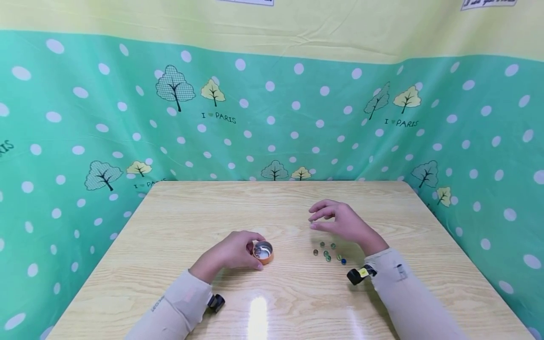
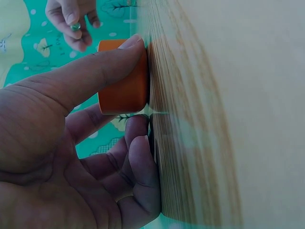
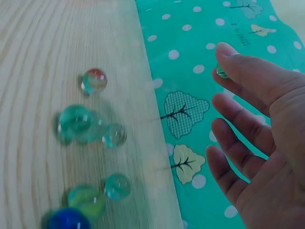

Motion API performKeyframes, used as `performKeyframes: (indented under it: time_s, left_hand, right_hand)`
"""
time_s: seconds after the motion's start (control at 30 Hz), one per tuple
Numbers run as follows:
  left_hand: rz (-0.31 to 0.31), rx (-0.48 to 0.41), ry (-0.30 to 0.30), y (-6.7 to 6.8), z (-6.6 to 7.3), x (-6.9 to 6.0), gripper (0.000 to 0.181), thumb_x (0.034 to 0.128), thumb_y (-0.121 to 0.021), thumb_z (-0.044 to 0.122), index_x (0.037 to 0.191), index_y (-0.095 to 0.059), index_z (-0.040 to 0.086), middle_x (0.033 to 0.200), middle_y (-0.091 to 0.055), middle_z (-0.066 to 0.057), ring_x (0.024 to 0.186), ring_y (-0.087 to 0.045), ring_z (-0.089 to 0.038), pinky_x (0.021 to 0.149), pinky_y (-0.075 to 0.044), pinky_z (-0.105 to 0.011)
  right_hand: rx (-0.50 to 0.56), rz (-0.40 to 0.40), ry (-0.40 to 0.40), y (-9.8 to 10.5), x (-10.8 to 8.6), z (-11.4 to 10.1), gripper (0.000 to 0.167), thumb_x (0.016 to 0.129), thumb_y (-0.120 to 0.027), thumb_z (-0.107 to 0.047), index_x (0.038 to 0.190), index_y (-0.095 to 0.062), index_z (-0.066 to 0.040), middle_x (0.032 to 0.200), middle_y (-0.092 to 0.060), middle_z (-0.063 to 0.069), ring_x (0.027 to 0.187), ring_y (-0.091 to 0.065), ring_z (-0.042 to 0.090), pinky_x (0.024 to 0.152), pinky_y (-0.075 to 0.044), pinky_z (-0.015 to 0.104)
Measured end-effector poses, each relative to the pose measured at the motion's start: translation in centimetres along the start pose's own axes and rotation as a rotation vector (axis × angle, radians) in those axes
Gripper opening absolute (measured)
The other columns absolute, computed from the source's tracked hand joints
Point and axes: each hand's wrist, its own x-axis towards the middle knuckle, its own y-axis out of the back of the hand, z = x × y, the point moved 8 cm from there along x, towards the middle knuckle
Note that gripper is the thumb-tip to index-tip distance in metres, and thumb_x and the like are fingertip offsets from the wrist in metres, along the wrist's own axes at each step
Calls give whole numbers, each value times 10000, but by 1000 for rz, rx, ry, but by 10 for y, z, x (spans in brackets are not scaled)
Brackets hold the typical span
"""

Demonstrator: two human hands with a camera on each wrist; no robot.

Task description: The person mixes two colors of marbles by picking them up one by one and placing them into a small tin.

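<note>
My left hand [image 1: 233,250] grips a small round orange container [image 2: 121,93] that stands upright on the table. Thumb and fingers lie on its sides, and its shiny silver inside shows from above in the head view. To the right, my right hand [image 1: 342,223] is raised over the table and pinches a green glass marble [image 3: 221,72] between thumb and forefinger; its other fingers are spread and slightly bent. Below that hand lie several glass marbles: a reddish one [image 3: 94,80], a blue one [image 3: 69,220] and green ones such as this marble [image 3: 76,120].
The wooden table [image 1: 204,208] reaches back to a green polka-dot curtain [image 1: 272,127] that hangs behind and along both sides. A black wrist camera [image 1: 216,302] sits on the left sleeve, and another camera [image 1: 356,276] on the right one.
</note>
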Motion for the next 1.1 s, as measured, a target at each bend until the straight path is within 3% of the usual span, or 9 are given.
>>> performKeyframes:
  time_s: [0.33,0.57,0.7,0.87,1.1]
  left_hand:
    - [6,22,-23,2,1,0,645,714,-970,264,1284,-685,158,852,-620,-21,753,-539,-170,652,-451,-323]
    - [3,11,-7,1,1,1,636,710,-972,265,1272,-690,169,868,-620,-25,771,-545,-175,667,-455,-329]
    - [1,17,-6,1,1,2,631,711,-972,266,1269,-693,169,852,-625,-27,751,-544,-176,651,-451,-330]
    - [-3,18,-4,1,1,2,629,715,-970,269,1271,-691,173,870,-627,-16,771,-550,-173,674,-458,-333]
    - [-4,24,-4,1,1,2,629,714,-970,274,1270,-693,170,863,-627,-15,761,-545,-172,663,-453,-330]
  right_hand:
    - [31,25,9,-6,12,-14,142,894,-835,-231,994,-814,-331,1245,-677,-57,1089,-635,168,907,-533,454]
    - [56,28,48,-13,20,-29,115,888,-836,-315,1001,-816,-321,1243,-685,-41,1142,-633,178,946,-540,468]
    - [58,87,82,-11,19,-40,140,895,-823,-353,1031,-808,-326,1241,-676,-74,1241,-597,182,1032,-506,486]
    - [79,163,77,-5,16,-46,147,900,-815,-366,1042,-807,-330,1257,-665,-99,1273,-572,168,1051,-487,494]
    - [83,184,32,-15,15,-51,169,904,-808,-393,1046,-816,-302,1255,-657,-113,1285,-555,172,1066,-471,511]
